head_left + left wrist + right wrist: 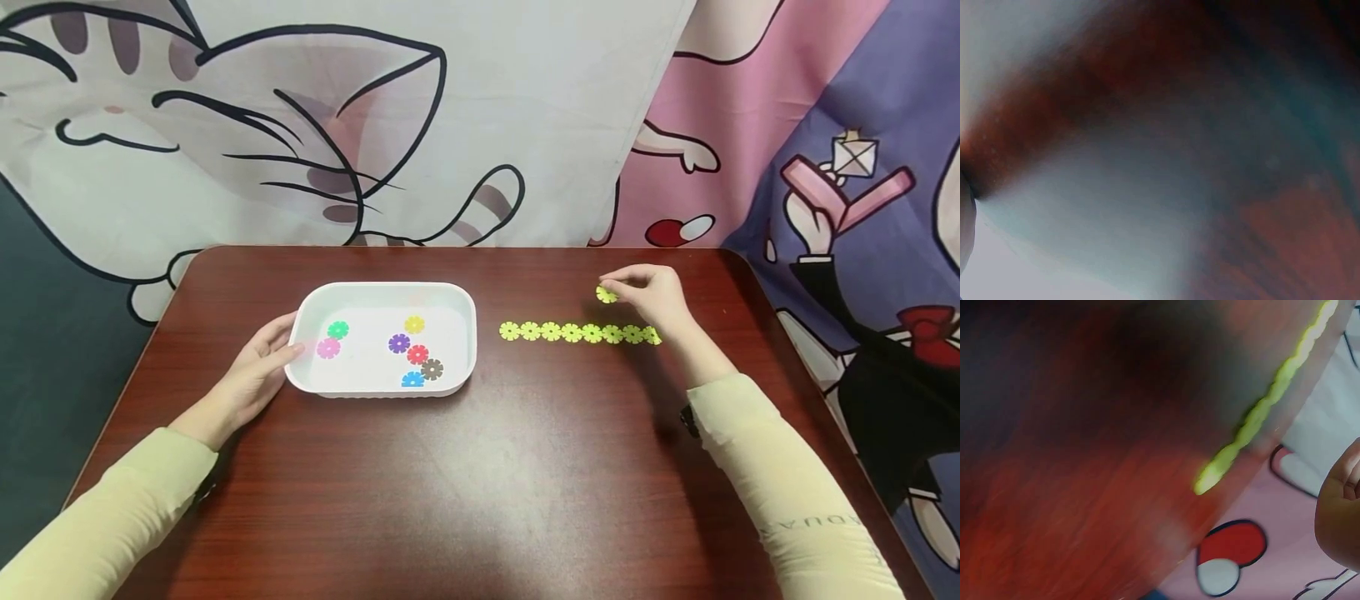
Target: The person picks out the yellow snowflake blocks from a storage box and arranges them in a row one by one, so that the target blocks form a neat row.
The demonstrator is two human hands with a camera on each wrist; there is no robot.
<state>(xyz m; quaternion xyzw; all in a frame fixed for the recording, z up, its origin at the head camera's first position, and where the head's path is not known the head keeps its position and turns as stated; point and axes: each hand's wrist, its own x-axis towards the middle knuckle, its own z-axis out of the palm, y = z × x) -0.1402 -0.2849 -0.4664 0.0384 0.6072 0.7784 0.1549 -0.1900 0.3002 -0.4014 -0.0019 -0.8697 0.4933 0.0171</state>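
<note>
In the head view my left hand [253, 372] grips the left end of a white tray [378, 392], thumb over its rim. Several flower-shaped plastic discs lie in the tray, among them a green disc [338, 330], a pink disc [328, 348] and a red disc [417, 355]. Between thumb and fingertips, my right hand [654, 296] pinches a yellow-green disc [606, 294]. Below that hand, a straight row of yellow-green discs [572, 332] lies on the table, its right end partly by the wrist. The right wrist view shows this row [1254, 422] edge-on. The left wrist view is too blurred to read.
The brown table [480, 500] carries the tray at left and the row at right. Behind its back edge hangs a white cloth [540, 100] with a cat drawing. A pink and purple printed cloth [780, 108] hangs at the right.
</note>
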